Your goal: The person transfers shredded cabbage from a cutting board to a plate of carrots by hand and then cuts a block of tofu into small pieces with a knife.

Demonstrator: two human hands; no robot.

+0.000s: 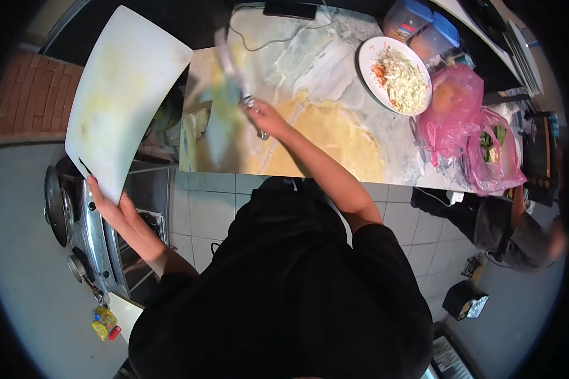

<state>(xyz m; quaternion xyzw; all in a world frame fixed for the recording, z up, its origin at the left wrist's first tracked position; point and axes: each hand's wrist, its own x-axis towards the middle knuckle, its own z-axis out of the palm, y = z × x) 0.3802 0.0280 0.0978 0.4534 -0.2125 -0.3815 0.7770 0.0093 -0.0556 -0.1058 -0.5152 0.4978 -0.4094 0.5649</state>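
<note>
On the left, my left hand (112, 205) grips the lower end of a white cutting board (123, 88), which is held up and tilted beside the counter. The thumb and fingers are on either side of its edge. Over the counter's left part, my right hand (262, 118) is closed around the handle of a knife (234, 71), whose blade is blurred and points away from me. A wet yellowish patch (335, 136) spreads over the marble-look counter (322, 69) to the right of that hand.
A white plate (364, 63) of chopped vegetables, pink plastic bags (452, 104), blue-lidded containers (408, 19) and a phone (290, 9) are on the counter. A stove (98, 234) stands lower left. Another person (518, 237) is at the right.
</note>
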